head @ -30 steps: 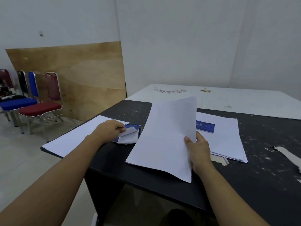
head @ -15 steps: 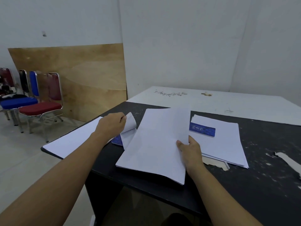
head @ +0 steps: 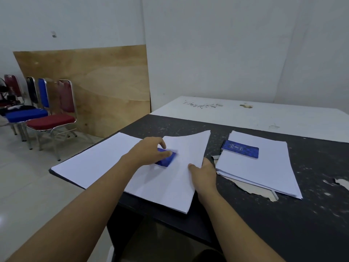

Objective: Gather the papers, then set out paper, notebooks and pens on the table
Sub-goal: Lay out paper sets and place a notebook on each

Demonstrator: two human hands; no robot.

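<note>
Left hand point(head: 149, 150) gripped the small blue notebook point(head: 167, 160), fingers curled over it, on top of the middle paper stack point(head: 170, 186); notebook blurred. Right hand point(head: 204, 176) pinched that stack's right edge, thumb on top. Stack lay on the black table point(head: 311, 214), its near corner over the edge. Single sheet point(head: 94, 161) just to its left. Right paper stack point(head: 260, 171) lay apart, second blue notebook point(head: 240, 149) on its far end. Chairs point(head: 49, 120) stood by a plywood board point(head: 94, 82).

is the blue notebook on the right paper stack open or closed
Closed. The blue notebook lies flat on the right paper stack, its printed cover facing up and no inner pages showing.
</note>
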